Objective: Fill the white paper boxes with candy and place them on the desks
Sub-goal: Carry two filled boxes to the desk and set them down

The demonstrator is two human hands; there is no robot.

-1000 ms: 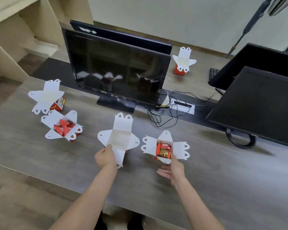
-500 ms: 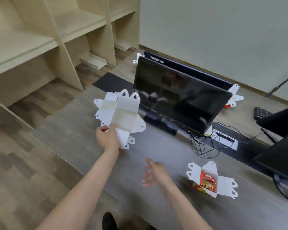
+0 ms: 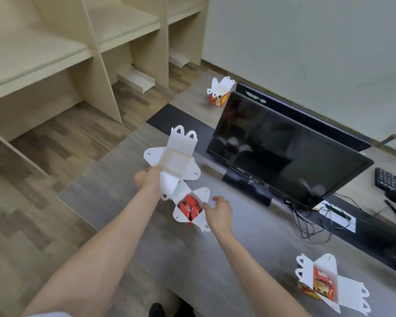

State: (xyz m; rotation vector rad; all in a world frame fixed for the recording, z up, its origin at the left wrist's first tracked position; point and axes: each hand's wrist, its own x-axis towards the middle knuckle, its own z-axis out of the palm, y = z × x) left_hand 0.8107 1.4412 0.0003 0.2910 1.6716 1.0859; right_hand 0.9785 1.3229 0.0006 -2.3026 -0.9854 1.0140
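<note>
My left hand [image 3: 148, 179] grips the near flap of an empty white paper box [image 3: 173, 157] and holds it above the grey desk [image 3: 114, 188]. Just below it on the desk stands an open white box with red candy packets inside [image 3: 189, 208]. My right hand [image 3: 218, 213] is at that box's right flap, fingers apart, touching its edge. A third open box with candy [image 3: 322, 282] sits at the near right of the desk. A fourth box [image 3: 220, 91] stands on the far desk behind the monitor.
A black monitor [image 3: 284, 152] on its stand fills the middle of the desk, with a tangle of cables [image 3: 311, 225] to its right. A keyboard [image 3: 390, 180] lies at the far right. Beige wooden shelving [image 3: 78, 53] lines the left side. My shoe [image 3: 157, 310] shows below.
My view has swung further left. The left hand carried the empty box over the candy-filled box, and the right hand reached forward to that filled box's flap.
</note>
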